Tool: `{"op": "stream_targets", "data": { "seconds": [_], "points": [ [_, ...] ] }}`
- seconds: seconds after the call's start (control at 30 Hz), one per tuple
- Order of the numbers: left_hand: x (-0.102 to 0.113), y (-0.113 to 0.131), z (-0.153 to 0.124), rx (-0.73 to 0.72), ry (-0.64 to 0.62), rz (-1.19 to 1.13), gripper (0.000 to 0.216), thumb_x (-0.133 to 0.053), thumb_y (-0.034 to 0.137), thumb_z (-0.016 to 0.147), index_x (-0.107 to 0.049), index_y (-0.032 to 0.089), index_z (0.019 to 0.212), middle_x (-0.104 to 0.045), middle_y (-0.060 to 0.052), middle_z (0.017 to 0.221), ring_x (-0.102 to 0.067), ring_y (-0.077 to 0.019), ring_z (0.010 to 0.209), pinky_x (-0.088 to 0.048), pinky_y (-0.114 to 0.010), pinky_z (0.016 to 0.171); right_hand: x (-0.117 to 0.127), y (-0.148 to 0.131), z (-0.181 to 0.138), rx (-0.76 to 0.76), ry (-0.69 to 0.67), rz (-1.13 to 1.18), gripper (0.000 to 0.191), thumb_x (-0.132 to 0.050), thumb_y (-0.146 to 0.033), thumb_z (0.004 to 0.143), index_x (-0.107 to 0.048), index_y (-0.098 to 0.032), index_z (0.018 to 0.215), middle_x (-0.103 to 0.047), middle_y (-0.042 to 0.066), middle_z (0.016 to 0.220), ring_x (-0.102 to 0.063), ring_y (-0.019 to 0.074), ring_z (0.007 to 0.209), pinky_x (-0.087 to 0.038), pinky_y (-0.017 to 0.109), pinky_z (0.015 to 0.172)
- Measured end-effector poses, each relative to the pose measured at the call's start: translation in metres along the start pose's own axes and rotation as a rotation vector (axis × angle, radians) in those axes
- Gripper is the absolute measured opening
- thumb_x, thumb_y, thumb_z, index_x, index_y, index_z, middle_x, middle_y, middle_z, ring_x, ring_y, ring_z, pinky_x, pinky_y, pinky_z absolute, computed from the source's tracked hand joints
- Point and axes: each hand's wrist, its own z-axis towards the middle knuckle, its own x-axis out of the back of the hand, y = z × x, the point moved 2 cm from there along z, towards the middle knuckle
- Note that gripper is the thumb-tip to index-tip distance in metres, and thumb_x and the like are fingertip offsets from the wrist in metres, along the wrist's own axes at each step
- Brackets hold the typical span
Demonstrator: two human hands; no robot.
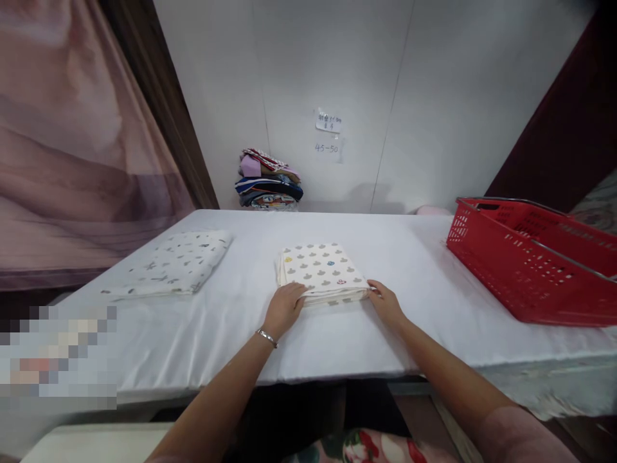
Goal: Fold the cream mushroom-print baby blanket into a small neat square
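Note:
A folded cream cloth (pixel 322 270) with grey and coloured dot shapes lies in the middle of the white table (pixel 308 341). My left hand (pixel 283 308), with a thin bracelet at the wrist, rests at the cloth's near left corner, fingers curled over its edge. My right hand (pixel 385 303) touches the near right corner, fingertips closed on the edge. Both hands grip the near edge of the cloth.
A second folded white patterned cloth (pixel 173 263) lies at the table's left. A red plastic basket (pixel 535 257) stands at the right. A stack of folded colourful fabrics (pixel 267 181) sits against the back wall, below paper labels (pixel 328 122). A pink curtain (pixel 72 141) hangs left.

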Motion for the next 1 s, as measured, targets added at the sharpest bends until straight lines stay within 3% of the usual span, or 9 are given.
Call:
{"op": "stream_targets", "data": {
  "seconds": [0.23,0.47,0.67,0.87,1.0],
  "points": [
    [-0.004,-0.008,-0.013,0.144,0.089,-0.010,0.032,-0.039,0.022,0.084,-0.060,0.025,0.108,-0.060,-0.001,0.118,-0.049,-0.0186,0.116,-0.038,-0.040,0.101,-0.008,0.009,0.000,0.182,0.007,-0.168,0.035,-0.042,-0.032,0.084,-0.059,-0.022,0.114,-0.062,0.005,0.113,-0.057,0.0189,0.103,-0.048,0.036,0.087],
    [-0.010,-0.012,-0.015,0.153,0.094,-0.091,0.034,-0.036,0.026,0.085,-0.058,0.023,0.111,-0.059,0.000,0.120,-0.046,-0.0163,0.119,-0.036,-0.037,0.106,-0.010,0.007,-0.004,0.270,0.031,-0.229,0.039,-0.041,-0.027,0.084,-0.053,-0.022,0.121,-0.056,0.005,0.121,-0.054,0.0182,0.108,-0.045,0.036,0.091],
    [-0.015,-0.014,-0.018,0.124,0.104,-0.099,0.036,-0.045,0.036,0.084,-0.056,0.020,0.113,-0.056,-0.004,0.124,-0.043,-0.0188,0.122,-0.034,-0.038,0.107,-0.011,0.004,-0.001,0.193,0.017,-0.264,0.041,-0.044,-0.030,0.082,-0.054,-0.021,0.120,-0.061,0.005,0.111,-0.058,0.0187,0.095,-0.047,0.034,0.083],
    [-0.014,-0.012,-0.018,0.107,0.078,-0.068,0.032,-0.044,0.031,0.085,-0.057,0.022,0.113,-0.056,-0.004,0.124,-0.043,-0.0182,0.122,-0.034,-0.039,0.107,-0.014,-0.011,0.006,0.142,0.040,-0.427,0.039,-0.044,-0.029,0.081,-0.057,-0.023,0.117,-0.064,0.005,0.104,-0.060,0.0204,0.088,-0.047,0.030,0.072],
    [-0.014,-0.012,-0.018,0.125,0.062,-0.048,0.032,-0.040,0.031,0.088,-0.056,0.022,0.114,-0.056,-0.002,0.124,-0.042,-0.0166,0.123,-0.034,-0.038,0.107,-0.015,-0.014,0.006,0.110,0.048,-0.398,0.036,-0.040,-0.023,0.080,-0.061,-0.026,0.109,-0.067,0.001,0.097,-0.061,0.0181,0.083,-0.046,0.027,0.068]
  ]
}}
